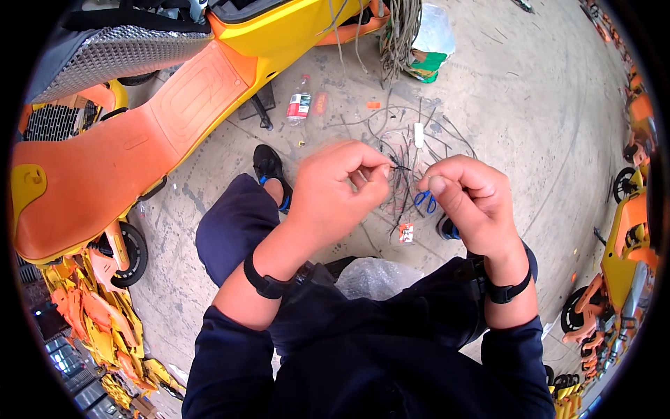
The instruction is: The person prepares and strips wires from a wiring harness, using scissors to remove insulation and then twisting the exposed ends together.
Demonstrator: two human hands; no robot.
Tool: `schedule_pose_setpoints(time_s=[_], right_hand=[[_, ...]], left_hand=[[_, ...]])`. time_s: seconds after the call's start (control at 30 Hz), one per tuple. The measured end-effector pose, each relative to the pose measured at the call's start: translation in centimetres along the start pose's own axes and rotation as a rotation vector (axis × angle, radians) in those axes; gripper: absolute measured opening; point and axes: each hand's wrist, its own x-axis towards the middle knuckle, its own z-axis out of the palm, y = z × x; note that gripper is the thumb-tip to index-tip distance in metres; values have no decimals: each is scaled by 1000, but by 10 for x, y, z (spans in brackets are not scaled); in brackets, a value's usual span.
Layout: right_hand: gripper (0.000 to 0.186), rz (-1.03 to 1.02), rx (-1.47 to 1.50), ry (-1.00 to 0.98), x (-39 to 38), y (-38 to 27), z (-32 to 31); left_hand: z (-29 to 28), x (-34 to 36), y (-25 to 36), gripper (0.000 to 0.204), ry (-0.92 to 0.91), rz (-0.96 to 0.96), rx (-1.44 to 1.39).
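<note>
My left hand (340,187) pinches a thin dark wire (400,167) between thumb and index finger, its short end pointing toward my right hand (469,202). That hand is closed, thumb against curled index finger; whatever lies in the pinch is too small to make out. Beneath both hands, a loose tangle of grey and dark wires (396,201) lies on the concrete floor (530,126). Blue-handled scissors (426,202) lie among them beside my right fingertips, with a white strip (419,135) and a small orange-white packet (406,233) nearby.
A yellow-orange scooter body (91,174) spans the upper left, near a plastic bottle (299,105) and hanging cables (398,38). A plastic bag (426,52) is at top. Stacked panels (98,321) sit lower left; scooters (621,244) line the right. Bubble wrap (373,279) is below my hands.
</note>
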Motion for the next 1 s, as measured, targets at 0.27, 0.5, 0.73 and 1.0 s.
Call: schedule_pose_setpoints(time_s=[0.27, 0.5, 0.73, 1.0], right_hand=[[8, -24, 48, -48, 0, 2, -9], [8, -113, -39, -97, 2, 5, -13], [9, 107, 39, -58, 1, -4, -16], [14, 518, 407, -184, 8, -5, -11]], left_hand=[[-3, 1, 3, 33, -252, 34, -301], [5, 2, -3, 30, -324, 102, -187], [3, 3, 5, 16, -209, 204, 26], [4, 2, 0, 22, 20, 563, 309]])
